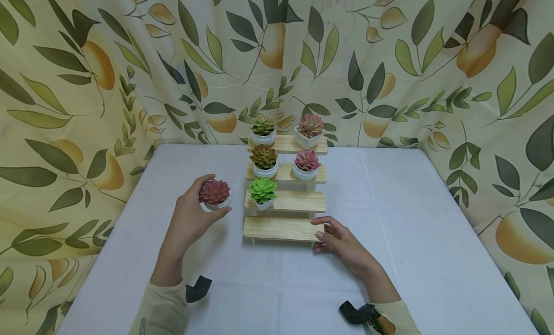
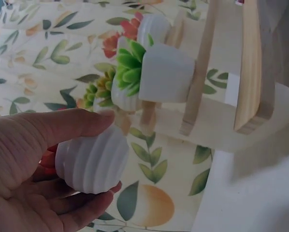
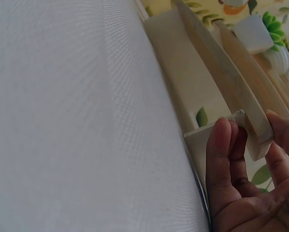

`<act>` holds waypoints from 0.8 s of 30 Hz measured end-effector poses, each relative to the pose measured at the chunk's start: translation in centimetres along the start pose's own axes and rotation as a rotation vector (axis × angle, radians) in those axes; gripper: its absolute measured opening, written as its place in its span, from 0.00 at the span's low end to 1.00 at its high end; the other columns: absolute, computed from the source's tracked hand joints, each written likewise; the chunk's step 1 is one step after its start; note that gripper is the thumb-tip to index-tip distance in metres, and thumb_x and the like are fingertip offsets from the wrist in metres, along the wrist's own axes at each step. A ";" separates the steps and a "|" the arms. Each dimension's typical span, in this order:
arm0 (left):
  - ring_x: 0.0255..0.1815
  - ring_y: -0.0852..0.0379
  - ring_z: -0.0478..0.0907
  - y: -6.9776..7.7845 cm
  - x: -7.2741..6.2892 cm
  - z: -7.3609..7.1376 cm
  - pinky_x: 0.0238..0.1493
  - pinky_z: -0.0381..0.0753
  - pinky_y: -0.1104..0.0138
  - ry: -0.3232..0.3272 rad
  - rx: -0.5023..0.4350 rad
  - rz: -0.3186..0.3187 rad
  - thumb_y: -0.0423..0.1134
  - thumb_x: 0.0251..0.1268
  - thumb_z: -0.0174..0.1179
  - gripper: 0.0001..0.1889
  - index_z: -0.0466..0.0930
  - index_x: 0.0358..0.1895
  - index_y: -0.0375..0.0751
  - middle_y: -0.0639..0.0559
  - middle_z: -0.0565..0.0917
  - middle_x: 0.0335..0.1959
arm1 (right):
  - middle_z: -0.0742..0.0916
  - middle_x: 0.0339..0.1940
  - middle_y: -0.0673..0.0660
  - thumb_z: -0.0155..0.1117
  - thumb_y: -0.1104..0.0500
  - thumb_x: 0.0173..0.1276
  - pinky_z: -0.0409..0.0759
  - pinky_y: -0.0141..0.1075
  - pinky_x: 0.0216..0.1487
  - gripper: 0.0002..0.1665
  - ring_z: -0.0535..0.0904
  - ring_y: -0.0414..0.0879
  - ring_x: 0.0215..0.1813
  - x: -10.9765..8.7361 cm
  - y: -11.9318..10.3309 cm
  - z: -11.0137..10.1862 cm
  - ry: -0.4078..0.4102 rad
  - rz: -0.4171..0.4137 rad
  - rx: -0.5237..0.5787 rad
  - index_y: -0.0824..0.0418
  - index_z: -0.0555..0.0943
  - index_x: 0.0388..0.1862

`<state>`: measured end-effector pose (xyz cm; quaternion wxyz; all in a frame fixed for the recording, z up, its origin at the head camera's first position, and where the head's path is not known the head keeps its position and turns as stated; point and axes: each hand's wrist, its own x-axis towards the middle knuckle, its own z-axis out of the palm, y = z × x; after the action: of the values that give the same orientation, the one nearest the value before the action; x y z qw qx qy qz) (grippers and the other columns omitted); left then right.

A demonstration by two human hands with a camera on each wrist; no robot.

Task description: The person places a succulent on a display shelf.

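My left hand holds a dark red potted succulent above the table, left of a tiered wooden stand. In the left wrist view, thumb and fingers curl round its ribbed white pot. At the stand's lowest right corner, my right hand grips the end of the bottom board, with fingers by the white support beneath. A bright green succulent in an angular white pot stands at the left of the tier above the bottom one.
Higher on the stand are a brownish succulent, a pink one, a pale green one and a dusty pink one in white pots. A white cloth covers the table. Leaf-patterned curtain hangs behind and beside it.
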<state>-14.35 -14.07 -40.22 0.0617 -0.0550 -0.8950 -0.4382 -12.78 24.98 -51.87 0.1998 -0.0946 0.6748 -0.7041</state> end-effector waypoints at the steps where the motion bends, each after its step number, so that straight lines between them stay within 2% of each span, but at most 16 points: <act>1: 0.62 0.43 0.76 0.2 -0.1 0.0 0.59 0.77 0.44 -0.003 -0.001 0.004 0.40 0.54 0.81 0.46 0.66 0.75 0.41 0.38 0.80 0.63 | 0.78 0.50 0.67 0.61 0.57 0.80 0.85 0.51 0.51 0.26 0.84 0.58 0.44 0.0 0.0 0.0 0.000 0.000 0.002 0.62 0.69 0.72; 11: 0.64 0.44 0.77 1.8 -1.4 0.4 0.62 0.76 0.45 -0.030 -0.012 0.055 0.39 0.53 0.82 0.45 0.67 0.75 0.42 0.40 0.81 0.62 | 0.78 0.50 0.67 0.61 0.56 0.80 0.85 0.51 0.51 0.26 0.84 0.58 0.44 0.0 0.0 -0.1 0.000 0.006 -0.002 0.62 0.69 0.72; 24: 0.63 0.49 0.78 3.4 -2.6 1.6 0.63 0.76 0.48 -0.095 -0.054 0.111 0.38 0.50 0.83 0.46 0.69 0.74 0.43 0.46 0.82 0.60 | 0.78 0.51 0.67 0.61 0.57 0.80 0.85 0.50 0.51 0.26 0.84 0.57 0.43 0.0 0.0 -0.1 0.002 0.005 0.005 0.62 0.69 0.72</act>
<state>-11.36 -10.83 -38.95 0.0419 -0.1269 -0.8804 -0.4551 -12.81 25.03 -51.92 0.2015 -0.0917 0.6735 -0.7053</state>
